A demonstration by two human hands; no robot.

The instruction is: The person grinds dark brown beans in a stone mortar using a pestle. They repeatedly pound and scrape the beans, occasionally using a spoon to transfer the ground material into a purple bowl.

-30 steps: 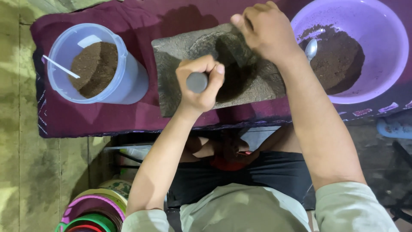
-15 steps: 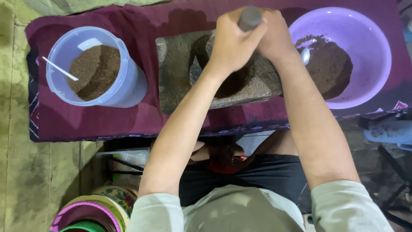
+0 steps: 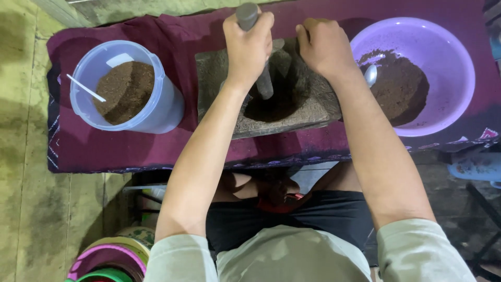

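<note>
Left hand [image 3: 249,44] grips the pestle [image 3: 255,47] in the stone mortar [image 3: 308,107]; right hand [image 3: 324,47] clasps its rim. Brown powder fills the tub [image 3: 122,89] at left; more waits in the purple bowl [image 3: 449,68].

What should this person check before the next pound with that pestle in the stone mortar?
1. Left hand has a firm grip on the pestle: ok, fingers wrapped round its upper part.
2. Pestle tip inside the hollow of the stone mortar: ok.
3. Right hand steadying the mortar, clear of the pestle: ok, it rests on the far rim beside the hollow.
4. Mortar seated flat on the maroon cloth: cannot tell, its base is hidden.
5. Purple bowl with brown powder and a spoon clear of the arm: not ok, the spoon lies right by the right wrist.
6. Clear tub of powder out of the way: ok.
</note>
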